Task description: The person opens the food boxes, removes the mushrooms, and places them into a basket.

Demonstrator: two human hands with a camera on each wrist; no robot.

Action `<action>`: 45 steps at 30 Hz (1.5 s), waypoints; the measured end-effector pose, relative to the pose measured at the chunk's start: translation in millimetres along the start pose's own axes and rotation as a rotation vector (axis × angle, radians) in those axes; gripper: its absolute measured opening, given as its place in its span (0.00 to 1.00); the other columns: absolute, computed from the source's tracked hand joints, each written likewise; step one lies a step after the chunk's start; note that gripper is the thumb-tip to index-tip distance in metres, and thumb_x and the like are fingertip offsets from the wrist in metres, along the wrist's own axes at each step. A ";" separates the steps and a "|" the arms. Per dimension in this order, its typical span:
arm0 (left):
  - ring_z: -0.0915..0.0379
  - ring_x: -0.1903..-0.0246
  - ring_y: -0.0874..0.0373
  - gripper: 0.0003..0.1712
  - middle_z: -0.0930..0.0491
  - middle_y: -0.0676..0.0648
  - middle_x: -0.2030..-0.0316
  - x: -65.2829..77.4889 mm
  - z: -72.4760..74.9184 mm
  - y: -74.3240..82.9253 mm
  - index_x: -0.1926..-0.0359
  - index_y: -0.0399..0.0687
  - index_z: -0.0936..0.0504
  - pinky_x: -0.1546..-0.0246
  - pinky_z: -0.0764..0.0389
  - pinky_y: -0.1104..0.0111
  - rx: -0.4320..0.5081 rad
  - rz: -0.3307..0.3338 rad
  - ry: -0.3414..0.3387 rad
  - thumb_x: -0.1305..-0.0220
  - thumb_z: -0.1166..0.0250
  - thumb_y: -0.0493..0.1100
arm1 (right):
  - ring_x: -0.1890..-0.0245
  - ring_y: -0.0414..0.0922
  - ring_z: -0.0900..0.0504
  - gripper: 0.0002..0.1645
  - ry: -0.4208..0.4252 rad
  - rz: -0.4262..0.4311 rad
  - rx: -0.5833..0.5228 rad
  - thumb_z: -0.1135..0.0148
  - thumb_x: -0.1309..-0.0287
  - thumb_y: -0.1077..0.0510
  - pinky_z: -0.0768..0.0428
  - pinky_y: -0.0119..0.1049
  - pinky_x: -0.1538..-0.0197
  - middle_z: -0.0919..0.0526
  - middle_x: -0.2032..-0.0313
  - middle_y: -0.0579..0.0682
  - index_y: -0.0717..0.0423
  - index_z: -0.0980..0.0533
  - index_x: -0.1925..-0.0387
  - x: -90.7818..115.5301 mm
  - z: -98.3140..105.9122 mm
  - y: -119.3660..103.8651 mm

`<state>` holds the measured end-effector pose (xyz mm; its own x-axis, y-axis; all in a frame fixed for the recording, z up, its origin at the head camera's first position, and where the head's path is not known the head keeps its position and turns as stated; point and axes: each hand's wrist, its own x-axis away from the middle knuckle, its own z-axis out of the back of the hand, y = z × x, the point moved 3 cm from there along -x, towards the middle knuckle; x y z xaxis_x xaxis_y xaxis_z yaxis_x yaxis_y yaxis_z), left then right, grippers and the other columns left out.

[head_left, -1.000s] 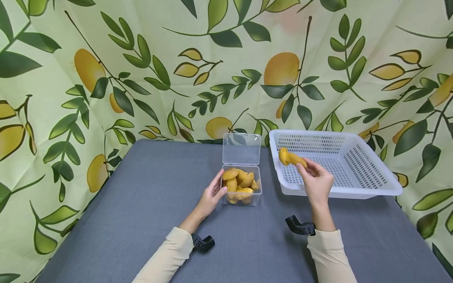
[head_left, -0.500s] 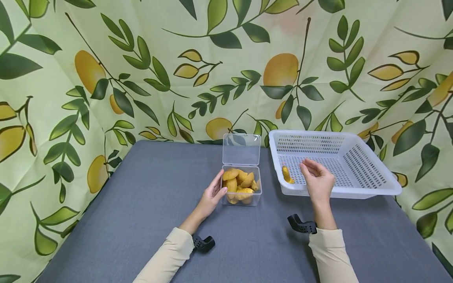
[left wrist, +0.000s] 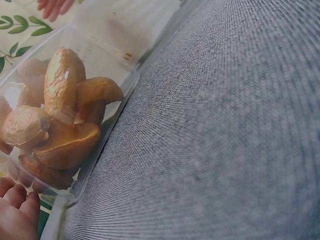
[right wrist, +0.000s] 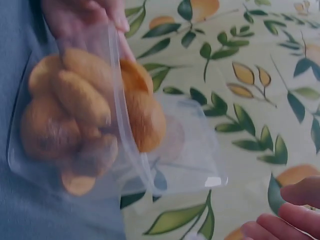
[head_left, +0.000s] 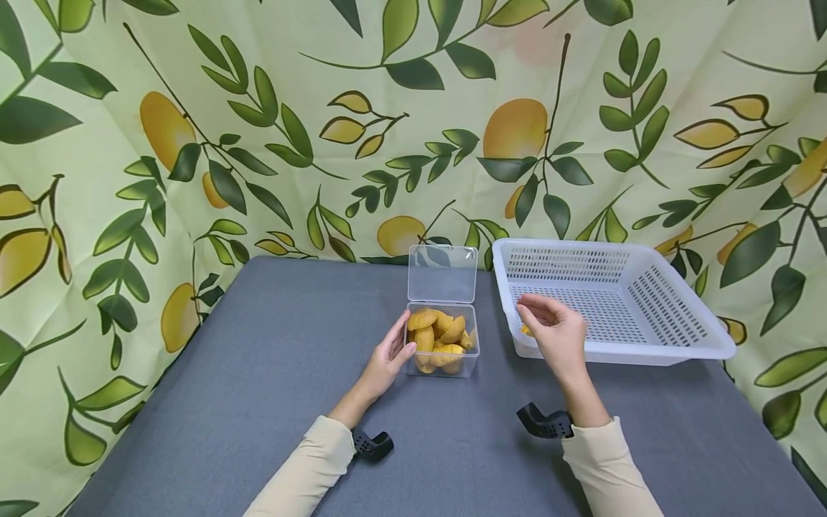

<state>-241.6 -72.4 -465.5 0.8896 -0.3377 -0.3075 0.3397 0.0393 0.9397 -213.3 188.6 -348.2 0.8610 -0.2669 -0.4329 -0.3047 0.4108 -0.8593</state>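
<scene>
A clear plastic box (head_left: pixel 474 343) with its lid (head_left: pixel 442 274) raised stands mid-table. Several yellow-brown mushrooms (head_left: pixel 444 334) fill it. My left hand (head_left: pixel 382 361) rests against its left side, fingers extended and the thumb by the front corner. In the left wrist view, those fingertips (left wrist: pixel 31 200) touch the box wall. My right hand (head_left: pixel 558 336) hovers over the near left end of the white basket (head_left: pixel 672 355), holding nothing, its fingers loosely bent. A bit of a yellow mushroom (head_left: pixel 526 330) shows in the basket beside that hand; the rest is hidden.
The basket has slotted walls and stands at the table's back right, right of the box. A grey cloth covers the table (head_left: pixel 278 345). Behind hangs a leaf-and-fruit printed curtain (head_left: pixel 362 172). Each wrist wears a black mount (head_left: pixel 545 422).
My right hand has let go of one mushroom, which dropped into the basket's left end. That hand then moved left and now partly covers it. My left hand stays at the box.
</scene>
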 end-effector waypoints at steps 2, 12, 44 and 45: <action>0.58 0.28 0.47 0.34 0.53 0.39 0.28 0.2 -0.1 0.9 0.29 0.43 0.52 0.28 0.53 0.59 0.000 -0.004 0.000 0.32 0.50 0.37 | 0.71 0.15 0.23 0.12 -0.042 0.003 -0.006 0.35 0.51 0.67 0.23 0.09 0.65 0.16 0.63 0.67 0.69 0.20 0.62 0.7 -4.6 3.2; 0.58 0.28 0.48 0.34 0.53 0.39 0.28 1.0 -0.1 1.9 0.29 0.42 0.52 0.29 0.52 0.75 0.005 -0.006 -0.001 0.32 0.50 0.37 | 0.64 0.28 0.18 0.15 -0.227 0.013 0.130 0.34 0.49 0.60 0.22 0.12 0.62 0.14 0.60 0.59 0.61 0.19 0.58 8.2 -31.5 7.3; 0.58 0.28 0.48 0.34 0.52 0.39 0.28 -0.8 0.8 -1.7 0.29 0.42 0.52 0.34 0.51 0.88 0.026 -0.012 0.001 0.33 0.49 0.36 | 0.54 0.56 0.17 0.23 -0.393 -0.093 0.065 0.32 0.52 0.61 0.15 0.33 0.55 0.17 0.55 0.65 0.68 0.23 0.53 8.5 -73.5 21.3; 0.58 0.28 0.48 0.34 0.52 0.39 0.28 -0.6 0.9 -1.3 0.29 0.42 0.52 0.34 0.51 0.88 0.025 -0.013 0.001 0.33 0.49 0.36 | 0.54 0.56 0.17 0.24 -0.396 -0.098 0.070 0.32 0.52 0.61 0.15 0.34 0.55 0.17 0.55 0.65 0.68 0.23 0.53 8.5 -74.2 21.1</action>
<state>-242.8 -73.1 -466.4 0.8856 -0.3371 -0.3196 0.3434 0.0117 0.9391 -242.5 130.2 -390.2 0.9789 0.0432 -0.1999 -0.1970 0.4623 -0.8646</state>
